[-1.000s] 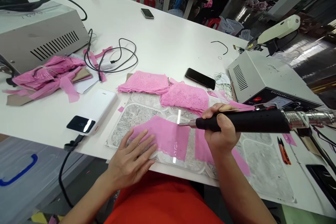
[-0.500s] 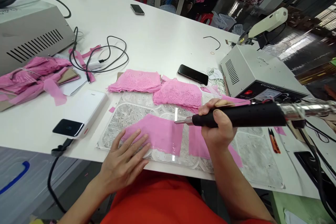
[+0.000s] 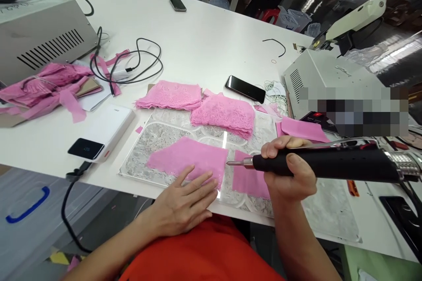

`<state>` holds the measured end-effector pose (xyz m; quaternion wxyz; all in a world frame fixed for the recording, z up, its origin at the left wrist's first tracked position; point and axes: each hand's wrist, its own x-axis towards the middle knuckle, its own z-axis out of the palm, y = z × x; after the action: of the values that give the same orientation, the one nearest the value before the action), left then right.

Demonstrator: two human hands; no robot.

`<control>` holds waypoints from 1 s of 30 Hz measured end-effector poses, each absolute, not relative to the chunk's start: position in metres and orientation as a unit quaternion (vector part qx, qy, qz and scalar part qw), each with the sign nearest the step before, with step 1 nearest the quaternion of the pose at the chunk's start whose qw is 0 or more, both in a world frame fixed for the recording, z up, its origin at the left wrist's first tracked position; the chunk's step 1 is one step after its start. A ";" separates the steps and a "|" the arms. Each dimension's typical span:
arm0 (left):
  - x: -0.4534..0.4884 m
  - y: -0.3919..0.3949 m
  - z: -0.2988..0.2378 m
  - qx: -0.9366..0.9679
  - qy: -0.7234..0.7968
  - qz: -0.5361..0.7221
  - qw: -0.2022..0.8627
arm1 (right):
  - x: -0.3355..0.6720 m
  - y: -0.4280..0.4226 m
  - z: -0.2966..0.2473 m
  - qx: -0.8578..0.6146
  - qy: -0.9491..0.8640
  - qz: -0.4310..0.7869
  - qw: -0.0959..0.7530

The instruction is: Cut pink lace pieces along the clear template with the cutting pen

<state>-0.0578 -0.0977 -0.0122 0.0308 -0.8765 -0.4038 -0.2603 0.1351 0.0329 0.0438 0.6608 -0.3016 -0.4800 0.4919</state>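
My left hand (image 3: 187, 204) lies flat with fingers spread on the lower right part of a pink fabric piece (image 3: 187, 156). My right hand (image 3: 290, 169) grips a thick black-handled tool (image 3: 332, 161) with a slim pointed metal tip. That tip points left, by the right edge of the fabric piece; whether it touches cannot be told. Under the tool lies a second pink piece (image 3: 249, 180), partly covered by my right hand. Both pieces rest on a grey marble-patterned mat (image 3: 148, 140). Behind them sit two stacks of pink lace-edged fabric (image 3: 176, 95).
A white power bank (image 3: 120, 123) stands left of the mat. Dark phones (image 3: 245, 89) lie on the table. Grey machine boxes (image 3: 49, 37) flank both sides, with loose cables (image 3: 160, 63) between. Orange-handled snips (image 3: 352, 188) lie at right. A person sits in the background.
My left hand has slid right along the fabric piece. The tool's tip has shifted from over that piece to its right edge. The camera view has shifted slightly.
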 end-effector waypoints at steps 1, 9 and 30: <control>-0.058 -0.098 -0.012 -0.876 -0.405 -0.262 0.027 | 0.135 0.033 0.044 -0.299 -0.480 0.494 0.661; -0.059 -0.097 -0.012 -0.881 -0.400 -0.251 0.023 | 0.132 0.035 0.042 -0.289 -0.494 0.495 0.653; -0.060 -0.099 -0.014 -0.876 -0.405 -0.264 0.010 | 0.143 0.023 0.044 -0.250 -0.506 0.540 0.624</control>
<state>-0.0599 -0.0993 -0.0144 0.0105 -0.8755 -0.4045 -0.2640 0.1435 0.0234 0.0437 0.6241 -0.2504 -0.5060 0.5401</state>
